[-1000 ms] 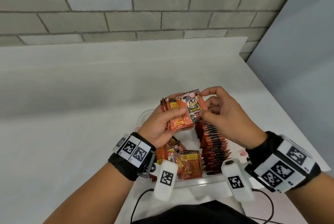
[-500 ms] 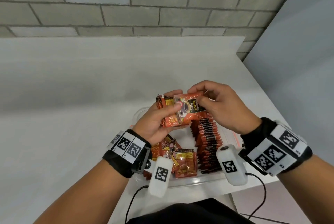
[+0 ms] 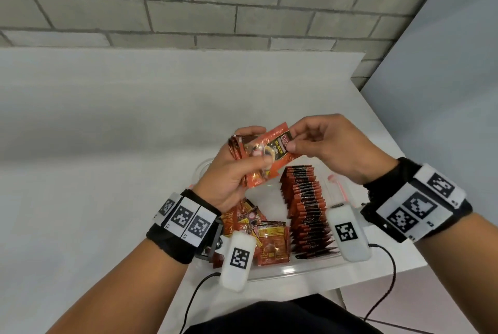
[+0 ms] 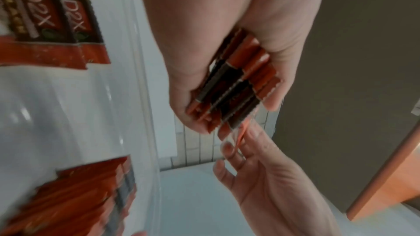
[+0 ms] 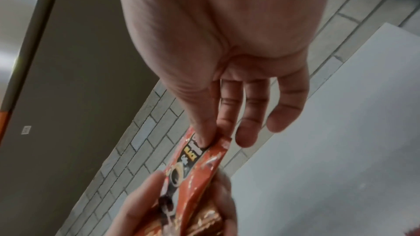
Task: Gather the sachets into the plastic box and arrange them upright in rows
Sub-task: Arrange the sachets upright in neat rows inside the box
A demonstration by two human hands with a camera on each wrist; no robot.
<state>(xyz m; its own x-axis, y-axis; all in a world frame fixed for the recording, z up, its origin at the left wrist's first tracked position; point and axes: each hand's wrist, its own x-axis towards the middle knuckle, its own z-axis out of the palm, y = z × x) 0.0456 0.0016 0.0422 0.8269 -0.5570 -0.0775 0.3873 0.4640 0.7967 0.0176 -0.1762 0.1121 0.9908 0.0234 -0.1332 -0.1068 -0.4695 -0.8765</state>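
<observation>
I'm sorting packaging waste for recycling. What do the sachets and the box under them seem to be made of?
Sachets: apparently glossy printed foil or plastic laminate; they show shiny highlights, crinkles and serrated sealed edges. Whether foil lies inside cannot be told.
Plastic box: clear, smooth, seemingly rigid plastic; the table shows through its wall, and its rim catches glare.

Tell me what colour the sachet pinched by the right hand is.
Orange-red with a black label panel; the sachet pinched by the right hand shows best in the head view.
</observation>
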